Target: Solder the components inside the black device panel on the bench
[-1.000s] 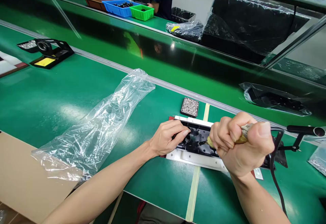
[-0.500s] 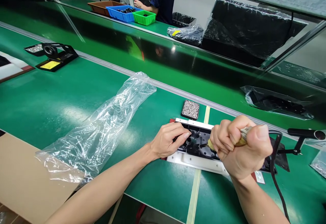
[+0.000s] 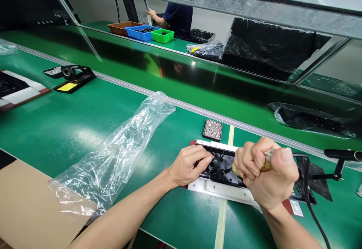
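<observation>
A black plastic part lies in a white fixture on the green bench. My left hand rests at the left end of the part, thumb and fingers pinched together; what is between them is too small to make out. My right hand is wrapped round a yellowish, corded tool, whose lower end points down at the middle of the part. The tool's tip is hard to see. Behind the fixture sits a small black tray of speckled grains.
A clear plastic bag lies left of my hands. Farther left is a black stand with a yellow pad. A black cable hangs at the right. Across the bench a person works beside blue and green bins.
The view has tilted up slightly, so the bench things sit lower in the picture. Both hands keep nearly the same place at the part. The person across the bench has raised a hand.
</observation>
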The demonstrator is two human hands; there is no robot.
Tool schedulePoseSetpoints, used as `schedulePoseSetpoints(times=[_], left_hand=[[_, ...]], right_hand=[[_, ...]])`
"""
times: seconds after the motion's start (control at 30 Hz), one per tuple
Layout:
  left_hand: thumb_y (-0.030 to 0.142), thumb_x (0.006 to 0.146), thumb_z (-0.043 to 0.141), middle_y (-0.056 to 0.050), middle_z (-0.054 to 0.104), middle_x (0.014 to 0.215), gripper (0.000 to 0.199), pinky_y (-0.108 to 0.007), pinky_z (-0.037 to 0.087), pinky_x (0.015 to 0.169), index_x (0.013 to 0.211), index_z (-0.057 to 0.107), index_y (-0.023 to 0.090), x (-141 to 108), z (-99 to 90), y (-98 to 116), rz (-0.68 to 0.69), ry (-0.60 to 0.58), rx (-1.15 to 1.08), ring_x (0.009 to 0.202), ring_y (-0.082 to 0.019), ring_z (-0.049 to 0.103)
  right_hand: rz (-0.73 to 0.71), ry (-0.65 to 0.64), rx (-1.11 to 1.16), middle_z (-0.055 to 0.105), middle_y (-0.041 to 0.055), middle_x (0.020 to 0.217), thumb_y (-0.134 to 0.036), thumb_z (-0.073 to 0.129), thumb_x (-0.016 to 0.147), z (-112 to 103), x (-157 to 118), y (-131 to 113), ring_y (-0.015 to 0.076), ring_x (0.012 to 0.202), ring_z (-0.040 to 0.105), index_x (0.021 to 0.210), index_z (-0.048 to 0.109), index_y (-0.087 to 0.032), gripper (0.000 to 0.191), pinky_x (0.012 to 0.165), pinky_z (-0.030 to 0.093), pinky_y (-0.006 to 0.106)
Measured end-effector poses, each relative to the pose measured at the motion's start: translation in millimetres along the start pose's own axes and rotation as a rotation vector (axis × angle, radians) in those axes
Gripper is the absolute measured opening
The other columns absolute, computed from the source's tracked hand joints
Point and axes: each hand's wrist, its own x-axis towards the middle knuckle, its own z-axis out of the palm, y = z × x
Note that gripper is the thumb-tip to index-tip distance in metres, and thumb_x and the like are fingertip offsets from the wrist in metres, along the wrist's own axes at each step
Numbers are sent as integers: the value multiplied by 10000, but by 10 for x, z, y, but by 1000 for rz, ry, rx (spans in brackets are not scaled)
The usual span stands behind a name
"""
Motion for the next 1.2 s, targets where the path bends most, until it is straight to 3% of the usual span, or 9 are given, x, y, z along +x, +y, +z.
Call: schedulePoseSetpoints(times=[1.2], left_hand=[[174,1086,544,-81,768,910,199,-334,545,744,1051,735,130,8,-9,2,1,-15,16,799,-190,705]], right_hand=[[-34,-19,-39,308,-57,428,-594,673,924,14,5,-5,92,380,250,553,436,-215,581,352,264,214]])
